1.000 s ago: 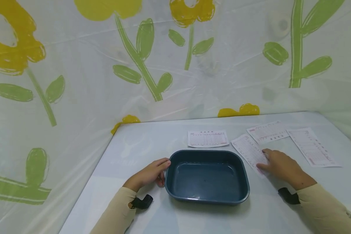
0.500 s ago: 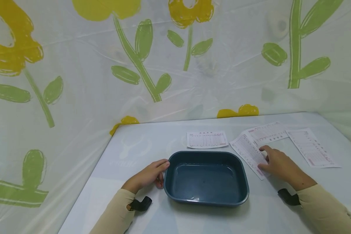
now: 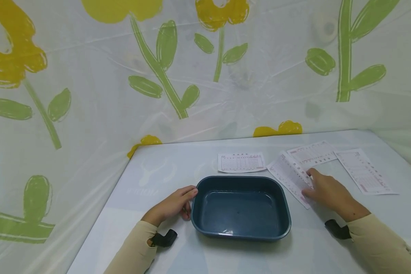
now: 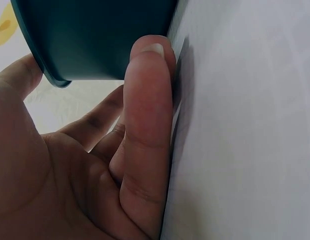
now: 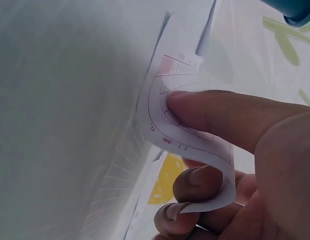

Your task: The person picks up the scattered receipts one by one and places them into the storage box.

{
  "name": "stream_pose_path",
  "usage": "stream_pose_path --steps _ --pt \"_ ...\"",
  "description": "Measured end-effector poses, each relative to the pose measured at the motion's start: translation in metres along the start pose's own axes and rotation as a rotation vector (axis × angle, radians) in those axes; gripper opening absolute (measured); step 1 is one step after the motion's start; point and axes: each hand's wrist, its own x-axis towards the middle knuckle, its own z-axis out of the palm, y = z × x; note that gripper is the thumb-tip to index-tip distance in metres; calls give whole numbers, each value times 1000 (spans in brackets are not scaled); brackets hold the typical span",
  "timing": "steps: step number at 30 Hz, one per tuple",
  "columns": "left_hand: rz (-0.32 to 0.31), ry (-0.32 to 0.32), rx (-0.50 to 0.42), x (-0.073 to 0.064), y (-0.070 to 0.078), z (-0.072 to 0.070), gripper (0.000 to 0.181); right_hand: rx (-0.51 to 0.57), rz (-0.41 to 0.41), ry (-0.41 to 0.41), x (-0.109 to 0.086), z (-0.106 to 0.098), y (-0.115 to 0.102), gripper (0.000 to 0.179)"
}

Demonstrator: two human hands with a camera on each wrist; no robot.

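Right of the plastic basin [image 3: 239, 209], the right hand [image 3: 328, 194] pinches a bent printed form [image 3: 287, 178]; the left hand [image 3: 171, 204], fingers relaxed, touches the basin.

1. A creased, pale curtain [image 3: 99, 95] hangs behind the counter and along its left side.
2. A large yellow flower [image 3: 25, 34] with a white centre is printed at far left; a smaller yellow flower [image 3: 222, 16] sits top centre.
3. A thick green stem [image 3: 344, 53] bearing leaves stands at upper right.
4. Yellow blossoms [image 3: 277, 129] show just above the counter's far edge.
5. The whitish counter [image 3: 246, 260] carries faint lettering [image 3: 144, 191] toward the left.
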Motion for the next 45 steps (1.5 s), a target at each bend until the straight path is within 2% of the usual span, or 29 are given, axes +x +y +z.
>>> stream_pose_path --steps 4,11,16,26,39,45 --pt "-4 0 4 -1 1 1 54 -1 -1 -6 0 -1 0 71" --pt "-14 9 8 -1 1 1 58 8 -27 43 -2 -1 0 70" --pt "-10 8 2 -1 1 1 59 28 -17 34 -3 -3 -1 63" --pt "1 -2 9 -1 2 0 53 48 -43 65 -6 -3 -4 46" --pt "-6 5 12 -1 -1 1 56 47 -60 91 -6 -2 -5 37" --pt "-15 7 10 0 0 0 59 47 -102 148 -9 -4 -7 36"
